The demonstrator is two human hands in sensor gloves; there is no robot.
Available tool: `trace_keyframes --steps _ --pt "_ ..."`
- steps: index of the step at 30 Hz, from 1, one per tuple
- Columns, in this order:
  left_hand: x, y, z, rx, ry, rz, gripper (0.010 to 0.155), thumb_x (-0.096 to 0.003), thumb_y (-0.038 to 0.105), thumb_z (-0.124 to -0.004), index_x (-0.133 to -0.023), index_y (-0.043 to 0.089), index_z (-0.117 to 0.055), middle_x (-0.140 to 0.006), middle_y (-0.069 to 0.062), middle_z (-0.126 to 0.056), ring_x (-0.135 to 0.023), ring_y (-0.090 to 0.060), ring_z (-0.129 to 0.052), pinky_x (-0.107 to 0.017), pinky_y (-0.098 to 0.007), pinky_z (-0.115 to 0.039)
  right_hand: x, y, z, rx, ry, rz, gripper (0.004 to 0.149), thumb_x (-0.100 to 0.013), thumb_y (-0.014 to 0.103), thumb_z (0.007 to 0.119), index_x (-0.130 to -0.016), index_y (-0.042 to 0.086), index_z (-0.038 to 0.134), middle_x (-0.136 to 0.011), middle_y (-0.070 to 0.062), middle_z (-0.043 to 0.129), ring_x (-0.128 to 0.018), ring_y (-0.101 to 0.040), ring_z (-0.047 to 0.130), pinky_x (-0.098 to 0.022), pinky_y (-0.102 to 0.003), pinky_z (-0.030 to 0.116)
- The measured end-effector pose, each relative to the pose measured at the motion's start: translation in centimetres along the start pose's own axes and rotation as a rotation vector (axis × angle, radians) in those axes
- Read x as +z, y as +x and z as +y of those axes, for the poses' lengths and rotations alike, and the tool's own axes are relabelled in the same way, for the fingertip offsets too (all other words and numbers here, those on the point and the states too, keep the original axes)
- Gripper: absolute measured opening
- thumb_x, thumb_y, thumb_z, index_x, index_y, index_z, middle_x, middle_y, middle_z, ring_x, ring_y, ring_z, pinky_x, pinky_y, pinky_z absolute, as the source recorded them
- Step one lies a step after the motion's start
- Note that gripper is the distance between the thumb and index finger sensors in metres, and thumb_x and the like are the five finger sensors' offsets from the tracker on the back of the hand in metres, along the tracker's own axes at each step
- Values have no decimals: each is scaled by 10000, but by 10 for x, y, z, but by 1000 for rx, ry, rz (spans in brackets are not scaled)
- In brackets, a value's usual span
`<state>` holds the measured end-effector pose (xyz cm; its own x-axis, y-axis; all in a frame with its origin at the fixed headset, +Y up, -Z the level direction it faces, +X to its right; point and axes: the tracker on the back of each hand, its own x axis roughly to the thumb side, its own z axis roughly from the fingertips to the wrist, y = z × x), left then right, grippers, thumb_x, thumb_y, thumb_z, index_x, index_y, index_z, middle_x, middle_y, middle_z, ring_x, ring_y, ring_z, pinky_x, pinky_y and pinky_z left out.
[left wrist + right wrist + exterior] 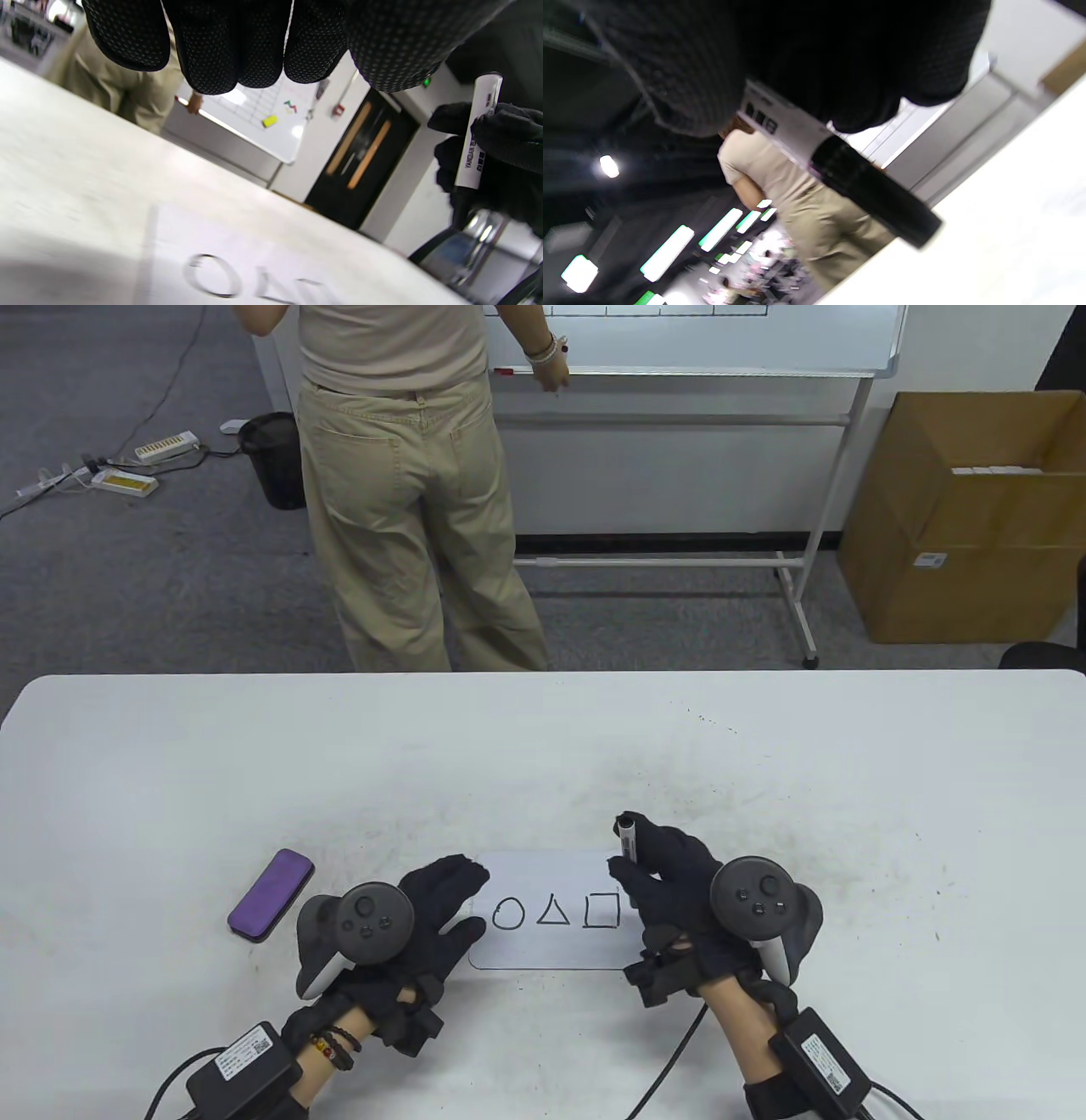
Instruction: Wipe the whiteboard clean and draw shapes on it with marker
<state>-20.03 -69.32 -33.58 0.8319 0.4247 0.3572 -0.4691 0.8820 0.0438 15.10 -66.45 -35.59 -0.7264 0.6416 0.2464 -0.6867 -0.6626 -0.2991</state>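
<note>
Left hand (pixel 433 912) flat, right hand (pixel 670 891) curled

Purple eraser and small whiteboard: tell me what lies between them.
The left hand lies between the purple eraser and the small whiteboard, its fingers on the board's left edge; table view.

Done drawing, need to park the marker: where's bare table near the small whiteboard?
Bare table right of the right hand, and beyond the whiteboard. Crowded on the left: left hand on the board's edge, eraser beside it. The marker is in the right hand.
</note>
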Motion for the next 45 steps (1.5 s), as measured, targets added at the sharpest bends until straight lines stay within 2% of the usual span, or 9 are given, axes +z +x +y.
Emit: trace_keyframes --steps 4,10,16,22,29,37,40,43,45 --pt "11 -11 -3 -71 1 10 648 -381 496 -784 -991 300 -687 -1115 -31 -671 -1022 -328 -734 -707 -587 -668 -16 -32 2 331 32 28 580 -324 431 949 -870 248 877 -698 -42 987 -596 -297 1006 -473 -441 844" --pt "8 -18 -22 -103 -69 3 647 -381 496 -781 -990 299 -690 -1120 -32 -663 -1027 -333 -727 -713 -598 -655 -33 -82 18 581 109 180 578 -308 437 957 -854 261 890 -692 -30 997 -593 -288 1017 -475 -435 852" --pt "6 -20 -32 -145 -113 -6 640 -379 497 -780 -984 305 -701 -1125 -21 -661 -1036 -326 -722 -721 -601 -646 -45 -112 33 750 190 255 577 -299 451 955 -846 276 894 -687 -14 1004 -591 -273 1026 -479 -427 857" --pt "5 -29 -33 -129 -129 20 637 -377 497 -781 -980 304 -709 -1122 -20 -667 -1029 -323 -736 -719 -601 -651 -56 -123 45 865 246 286 574 -291 459 955 -834 279 900 -681 0 1007 -590 -263 1030 -483 -421 860" --pt "5 -32 -30 -109 -122 25 634 -377 496 -780 -977 302 -713 -1117 -18 -678 -1021 -318 -751 -715 -600 -658 -60 -137 48 843 262 313 566 -279 467 951 -811 276 916 -658 8 1025 -577 -244 1048 -480 -416 872" --pt "4 -32 -28 -95 -121 30 632 -378 491 -779 -977 301 -714 -1113 -22 -686 -1012 -310 -769 -716 -595 -662 -60 -135 46 871 280 328 588 -286 490 935 -832 276 897 -691 18 1017 -621 -251 1042 -496 -422 866" --pt "4 -32 -26 -89 -119 29 625 -380 487 -777 -973 299 -721 -1106 -22 -700 -1005 -309 -780 -712 -592 -669 -61 -129 38 844 274 325 598 -297 494 922 -854 282 874 -723 15 1003 -638 -249 1039 -504 -420 864" --pt "5 -32 -27 -79 -135 16 625 -378 489 -778 -971 301 -724 -1105 -24 -701 -1002 -310 -783 -709 -590 -674 -61 -109 21 767 210 292 603 -306 481 920 -871 279 860 -743 4 991 -651 -258 1030 -504 -425 859" --pt "5 -32 -27 -83 -136 13 624 -379 490 -776 -971 299 -722 -1105 -23 -699 -1005 -308 -779 -711 -589 -672 -55 -92 11 744 209 257 612 -310 483 918 -883 279 851 -764 2 980 -667 -263 1023 -510 -425 855"
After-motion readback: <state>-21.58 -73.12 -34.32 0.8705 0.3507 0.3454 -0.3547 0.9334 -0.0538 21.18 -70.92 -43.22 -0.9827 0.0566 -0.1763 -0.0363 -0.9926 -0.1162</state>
